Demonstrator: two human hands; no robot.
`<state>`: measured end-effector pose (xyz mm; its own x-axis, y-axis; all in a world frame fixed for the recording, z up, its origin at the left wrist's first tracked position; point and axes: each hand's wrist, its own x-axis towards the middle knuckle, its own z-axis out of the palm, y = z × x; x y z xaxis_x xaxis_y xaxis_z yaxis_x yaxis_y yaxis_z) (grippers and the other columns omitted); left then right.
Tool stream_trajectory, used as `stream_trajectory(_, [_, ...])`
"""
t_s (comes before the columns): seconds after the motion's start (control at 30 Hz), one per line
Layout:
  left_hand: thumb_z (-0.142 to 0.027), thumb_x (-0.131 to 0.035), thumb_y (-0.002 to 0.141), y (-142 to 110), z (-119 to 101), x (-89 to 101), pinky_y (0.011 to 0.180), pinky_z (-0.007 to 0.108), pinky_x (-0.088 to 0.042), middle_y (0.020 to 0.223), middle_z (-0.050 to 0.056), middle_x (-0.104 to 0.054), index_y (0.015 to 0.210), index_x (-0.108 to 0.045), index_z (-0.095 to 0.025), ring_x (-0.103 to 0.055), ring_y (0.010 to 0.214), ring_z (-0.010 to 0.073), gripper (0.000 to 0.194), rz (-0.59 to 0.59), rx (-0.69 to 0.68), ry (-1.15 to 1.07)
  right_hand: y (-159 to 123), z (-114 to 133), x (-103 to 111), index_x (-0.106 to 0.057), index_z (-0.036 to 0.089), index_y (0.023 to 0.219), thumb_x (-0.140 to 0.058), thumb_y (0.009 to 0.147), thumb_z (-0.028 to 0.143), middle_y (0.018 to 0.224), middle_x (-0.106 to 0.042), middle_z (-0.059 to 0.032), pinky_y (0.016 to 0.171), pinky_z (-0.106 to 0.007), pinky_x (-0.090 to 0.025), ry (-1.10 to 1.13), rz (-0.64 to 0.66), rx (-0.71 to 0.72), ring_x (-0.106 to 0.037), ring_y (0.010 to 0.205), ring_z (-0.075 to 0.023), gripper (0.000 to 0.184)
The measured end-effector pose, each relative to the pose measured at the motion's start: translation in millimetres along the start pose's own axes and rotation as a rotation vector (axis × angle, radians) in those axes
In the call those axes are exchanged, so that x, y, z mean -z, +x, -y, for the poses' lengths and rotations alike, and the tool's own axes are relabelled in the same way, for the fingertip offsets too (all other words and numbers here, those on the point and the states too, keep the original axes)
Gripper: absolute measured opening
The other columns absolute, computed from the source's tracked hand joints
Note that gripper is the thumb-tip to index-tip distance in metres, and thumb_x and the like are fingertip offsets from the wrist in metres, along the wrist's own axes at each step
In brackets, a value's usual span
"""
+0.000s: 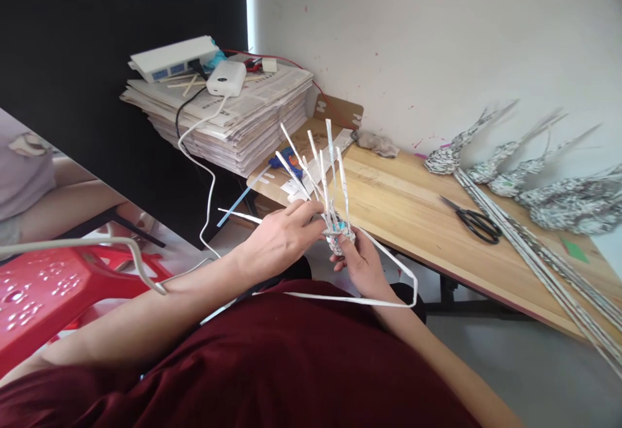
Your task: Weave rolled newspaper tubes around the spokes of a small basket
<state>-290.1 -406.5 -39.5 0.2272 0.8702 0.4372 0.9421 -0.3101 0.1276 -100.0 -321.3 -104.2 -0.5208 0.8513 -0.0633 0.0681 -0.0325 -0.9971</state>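
My two hands meet over my lap around a small woven paper piece (339, 237) with several thin rolled-paper spokes (318, 162) fanning upward from it. My left hand (279, 237) is closed, its fingers pinching the spokes just above the woven base. My right hand (359, 261) is closed around the base from below. A long white paper tube (389, 302) loops out from the piece, bends at the right and runs back across my dark red shirt.
A wooden table (413, 201) stands to the right with black scissors (473, 221), several finished woven pieces (515, 179) and a bundle of long paper tubes (549, 266). A stack of newspapers (233, 120) holds a white power bank (226, 78). A red plastic stool (48, 292) sits left.
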Motion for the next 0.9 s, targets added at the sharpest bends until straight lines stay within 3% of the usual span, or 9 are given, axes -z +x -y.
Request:
stream_trajectory(0.1, [-0.018,-0.043,0.103,2,4,5.6,0.077,0.029,-0.051,0.139,0.008,-0.06,0.121,-0.064,-0.025,-0.061,0.107,0.021,0.028,0.019,-0.148,0.111,-2,-1,2,-0.062,0.021,0.118,-0.064,0.091,0.057,0.092,-0.065,-0.0031,0.047,-0.025,-0.053,-0.061,0.001,0.025,-0.064,0.063,-0.0149,0.045])
stream_trajectory(0.2, [-0.017,-0.043,0.103,5,9,8.3,0.071,0.029,-0.05,0.132,0.009,-0.065,0.129,-0.059,-0.023,-0.061,0.103,0.0216,0.031,0.059,-0.166,0.189,-4,-2,2,-0.063,0.022,0.118,-0.064,0.091,0.055,0.086,-0.066,-0.0029,0.048,-0.027,-0.052,-0.119,-0.011,0.057,-0.063,0.063,-0.0165,0.042])
stream_trajectory(0.3, [-0.015,-0.044,0.102,5,14,5.1,0.068,0.03,-0.049,0.115,0.009,-0.07,0.128,-0.06,-0.02,-0.062,0.097,0.0221,0.031,0.052,-0.128,0.247,-5,-4,2,-0.064,0.023,0.12,-0.064,0.093,0.052,0.088,-0.068,-0.0041,0.052,-0.028,-0.052,-0.191,-0.032,0.108,-0.063,0.065,-0.0172,0.039])
stream_trajectory(0.47, [-0.019,-0.041,0.105,2,18,-6.3,0.07,0.029,-0.051,0.129,0.008,-0.068,0.128,-0.058,-0.021,-0.062,0.106,0.0203,0.029,-0.028,-0.254,0.244,-4,-10,2,-0.061,0.022,0.12,-0.06,0.094,0.054,0.094,-0.069,-0.0057,0.057,-0.029,-0.054,-0.244,-0.021,0.116,-0.065,0.07,-0.0179,0.041])
stream_trajectory(0.7, [-0.018,-0.042,0.105,3,16,-5.5,0.063,0.03,-0.048,0.111,0.007,-0.073,0.113,-0.064,-0.016,-0.063,0.094,0.0197,0.024,-0.126,-0.281,0.335,-5,-9,-1,-0.059,0.02,0.12,-0.06,0.092,0.058,0.088,-0.068,-0.0037,0.052,-0.028,-0.054,-0.218,-0.003,0.071,-0.067,0.063,-0.017,0.047])
stream_trajectory(0.8, [-0.019,-0.042,0.104,2,13,-4.9,0.063,0.03,-0.048,0.106,0.008,-0.073,0.111,-0.066,-0.017,-0.062,0.091,0.0205,0.025,-0.062,-0.262,0.323,-4,-5,-1,-0.06,0.02,0.12,-0.061,0.092,0.058,0.089,-0.067,-0.0043,0.051,-0.028,-0.054,-0.225,-0.024,0.054,-0.066,0.062,-0.0169,0.048])
stream_trajectory(0.9, [-0.017,-0.047,0.1,0,9,-6.7,0.069,0.031,-0.051,0.101,0.009,-0.07,0.106,-0.069,-0.018,-0.062,0.095,0.0227,0.023,0.053,-0.135,0.208,-4,-4,-1,-0.061,0.02,0.123,-0.06,0.092,0.057,0.092,-0.068,-0.0056,0.055,-0.029,-0.054,-0.28,-0.046,0.07,-0.067,0.066,-0.0176,0.048])
